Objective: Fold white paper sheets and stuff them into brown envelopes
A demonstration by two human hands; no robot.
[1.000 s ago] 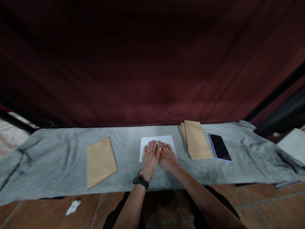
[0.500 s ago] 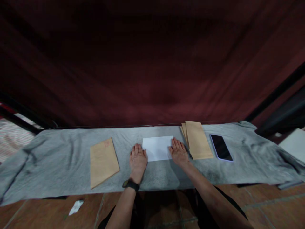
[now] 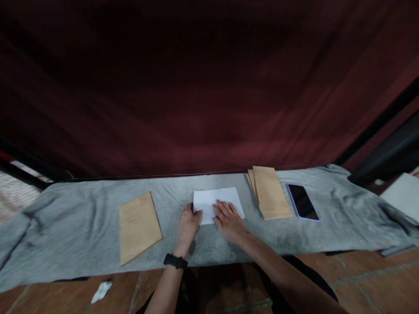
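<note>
A white sheet of paper, longer from side to side, lies on the grey cloth in front of me. My left hand is closed at the sheet's left edge, its thumb over the paper and its fingers bent at the border. Flat across the right half of the paper rests my right hand, with its fingers stretched out and slightly spread. A dark watch is on my left wrist. What lies under my right palm is hidden.
To the left lies a brown envelope with a faint red mark. Several brown envelopes overlap on the right, beside a phone with a purple edge. A dark red curtain hangs behind. White scrap lies on the tiled floor.
My right hand has moved left from the sheet's right edge onto the paper. My left hand's fingers, flat before, have bent at the left edge. The sheet has turned slightly.
</note>
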